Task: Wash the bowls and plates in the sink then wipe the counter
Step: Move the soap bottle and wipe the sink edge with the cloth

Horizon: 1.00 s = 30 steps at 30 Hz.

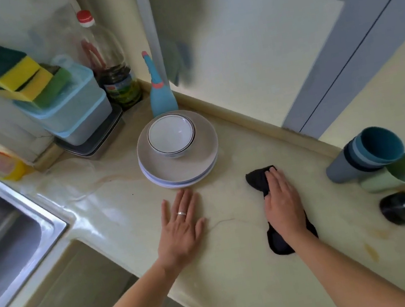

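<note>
Near the front edge of the surface (243,268), two hands are laid flat. The left hand (182,227) is spread open with straight fingers and is pressed on the bare top; nothing is held in it. The right hand (283,204) is also kept flat and open, and a dark cloth (259,180) is pressed down under it. The cloth is stretched long, from near the person out toward the wall, so its long line is matched by the line of the right arm. One end is seen past the fingertips and the other end is seen by the wrist.

A little farther out, just beyond the left fingertips, a stack of plates (181,168) is set on the surface with a white bowl (171,135) on top. The stack is nearer to the left hand than to the right. The washing looks done, and the wiping seems to be under way.

Off to the left, the sink (6,231) is seen. Stains are seen to the right, near the lying cups (369,153), so the cloth is likely needed there next.
</note>
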Each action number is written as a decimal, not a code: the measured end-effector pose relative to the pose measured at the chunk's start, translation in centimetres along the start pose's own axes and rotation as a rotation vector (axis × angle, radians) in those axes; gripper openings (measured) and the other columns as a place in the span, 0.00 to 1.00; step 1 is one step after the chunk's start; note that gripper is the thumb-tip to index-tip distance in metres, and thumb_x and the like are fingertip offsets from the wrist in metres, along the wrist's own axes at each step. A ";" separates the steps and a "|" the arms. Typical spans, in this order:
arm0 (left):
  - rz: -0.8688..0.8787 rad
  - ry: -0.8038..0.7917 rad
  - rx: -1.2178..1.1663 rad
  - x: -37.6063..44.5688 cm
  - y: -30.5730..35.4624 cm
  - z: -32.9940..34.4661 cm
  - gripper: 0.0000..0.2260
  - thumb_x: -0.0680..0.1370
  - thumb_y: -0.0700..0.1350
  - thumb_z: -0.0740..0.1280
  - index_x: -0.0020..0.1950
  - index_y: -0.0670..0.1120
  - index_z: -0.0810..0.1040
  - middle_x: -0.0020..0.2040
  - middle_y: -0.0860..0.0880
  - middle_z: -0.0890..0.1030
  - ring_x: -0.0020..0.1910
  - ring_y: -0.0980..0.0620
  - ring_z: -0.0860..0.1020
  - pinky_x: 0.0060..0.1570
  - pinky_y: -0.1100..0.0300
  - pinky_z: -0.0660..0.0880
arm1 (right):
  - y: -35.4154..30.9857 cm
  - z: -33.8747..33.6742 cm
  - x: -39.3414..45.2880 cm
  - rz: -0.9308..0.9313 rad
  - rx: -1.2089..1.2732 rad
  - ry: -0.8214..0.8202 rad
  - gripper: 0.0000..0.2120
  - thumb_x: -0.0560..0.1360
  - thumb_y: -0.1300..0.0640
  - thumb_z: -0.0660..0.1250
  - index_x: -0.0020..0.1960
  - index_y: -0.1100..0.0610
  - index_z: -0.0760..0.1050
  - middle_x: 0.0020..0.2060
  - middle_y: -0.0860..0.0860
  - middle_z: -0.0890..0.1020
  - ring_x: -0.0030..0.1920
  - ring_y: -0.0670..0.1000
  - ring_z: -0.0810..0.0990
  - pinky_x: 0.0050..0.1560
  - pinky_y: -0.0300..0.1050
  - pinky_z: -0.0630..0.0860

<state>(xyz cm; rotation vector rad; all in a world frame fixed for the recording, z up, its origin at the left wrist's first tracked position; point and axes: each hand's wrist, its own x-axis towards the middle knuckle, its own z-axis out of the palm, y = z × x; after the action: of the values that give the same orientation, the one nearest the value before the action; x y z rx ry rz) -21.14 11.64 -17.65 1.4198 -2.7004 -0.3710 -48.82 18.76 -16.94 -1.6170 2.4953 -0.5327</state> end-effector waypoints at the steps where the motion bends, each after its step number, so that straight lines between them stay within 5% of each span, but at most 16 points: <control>1: 0.006 0.012 0.007 0.0 0.1 0.0 0.28 0.84 0.58 0.49 0.83 0.49 0.53 0.83 0.51 0.50 0.82 0.50 0.46 0.78 0.40 0.43 | -0.1 0.2 0.4 0.006 0.013 0.007 0.26 0.78 0.67 0.63 0.76 0.63 0.68 0.77 0.57 0.68 0.78 0.57 0.64 0.76 0.56 0.66; 6: -0.005 0.004 0.017 0.0 0.6 -0.3 0.29 0.84 0.57 0.49 0.83 0.49 0.51 0.83 0.51 0.50 0.82 0.51 0.45 0.78 0.38 0.46 | -2.0 1.6 3.1 0.039 0.089 0.042 0.26 0.78 0.67 0.62 0.76 0.64 0.68 0.77 0.58 0.67 0.79 0.58 0.61 0.78 0.56 0.62; 11: -0.007 0.007 0.013 0.0 0.6 -0.4 0.28 0.84 0.57 0.51 0.83 0.50 0.50 0.83 0.50 0.51 0.82 0.51 0.45 0.78 0.39 0.46 | -5.1 2.6 3.7 -0.139 0.129 0.004 0.26 0.76 0.64 0.64 0.74 0.62 0.71 0.75 0.57 0.71 0.78 0.56 0.66 0.76 0.55 0.66; 16: -0.013 0.021 -0.002 -0.2 0.7 -0.7 0.28 0.85 0.56 0.52 0.83 0.51 0.51 0.83 0.52 0.52 0.82 0.54 0.44 0.79 0.40 0.46 | -6.1 2.8 0.7 -0.314 0.171 -0.022 0.27 0.75 0.58 0.55 0.72 0.60 0.74 0.72 0.54 0.75 0.75 0.54 0.69 0.75 0.55 0.68; 25: 0.060 0.042 -0.145 -1.1 0.2 -0.8 0.29 0.77 0.49 0.51 0.80 0.47 0.61 0.80 0.50 0.61 0.81 0.54 0.52 0.79 0.43 0.45 | -7.9 2.1 -8.4 -0.358 0.293 -0.084 0.25 0.72 0.61 0.58 0.68 0.58 0.77 0.71 0.50 0.76 0.75 0.50 0.70 0.76 0.47 0.64; 27: 0.088 0.052 -0.184 -1.2 0.0 -1.0 0.32 0.74 0.47 0.52 0.79 0.46 0.63 0.80 0.49 0.62 0.81 0.52 0.54 0.79 0.44 0.46 | -8.3 1.7 -10.1 -0.310 0.351 -0.087 0.22 0.72 0.60 0.58 0.63 0.57 0.80 0.66 0.49 0.81 0.70 0.50 0.75 0.71 0.47 0.71; 30: 0.097 0.060 -0.217 -1.4 -0.4 -1.3 0.30 0.75 0.47 0.53 0.79 0.46 0.64 0.79 0.48 0.64 0.80 0.49 0.58 0.79 0.44 0.48 | -8.3 -0.7 -11.4 -0.187 0.468 -0.165 0.18 0.71 0.55 0.55 0.48 0.55 0.83 0.44 0.48 0.86 0.46 0.53 0.83 0.48 0.50 0.80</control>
<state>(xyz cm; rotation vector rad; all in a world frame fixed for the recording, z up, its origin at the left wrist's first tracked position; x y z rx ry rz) -19.80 12.34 -16.45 1.2179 -2.5766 -0.5844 -37.09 26.22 -14.33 -1.6269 1.9248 -0.8858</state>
